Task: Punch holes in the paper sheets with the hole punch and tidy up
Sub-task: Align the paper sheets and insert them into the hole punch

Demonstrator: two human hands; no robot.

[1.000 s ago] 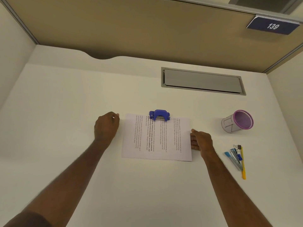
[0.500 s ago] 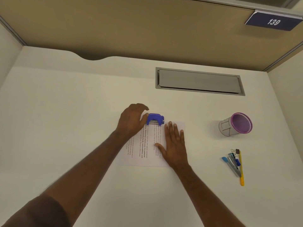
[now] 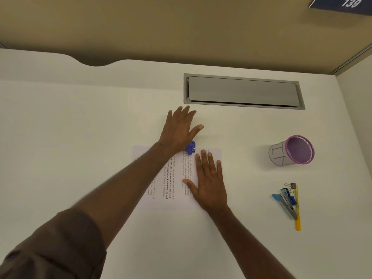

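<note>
A: What do you see on the left part of the white table [image 3: 60, 137]?

B: The left hand [image 3: 179, 129] lies with its palm on the blue hole punch [image 3: 191, 148]. Its fingers [image 3: 186, 113] are spread and flat, pointing to the far edge of the table. They pinch nothing; only one end of the punch shows from under the palm.

A: And where is the paper?

B: The printed paper sheets [image 3: 173, 178] lie flat near the middle of the table. Their far edge sits in the punch. The left forearm crosses over the left half of the sheets.

A: What about the other hand?

B: The right hand [image 3: 209, 182] rests flat on the right half of the sheets, just beside the punch. Its fingers [image 3: 205, 160] are straight and slightly spread, the thumb out to the left.

A: Further to the right?

B: A grey hatch [image 3: 243, 91] is set into the table toward the far edge. Near the right edge a purple-rimmed mesh cup [image 3: 291, 151] lies on its side. Closer to the near edge are a stapler [image 3: 285, 202], a binder clip [image 3: 291, 185] and a yellow pen [image 3: 297, 210], close together.
</note>
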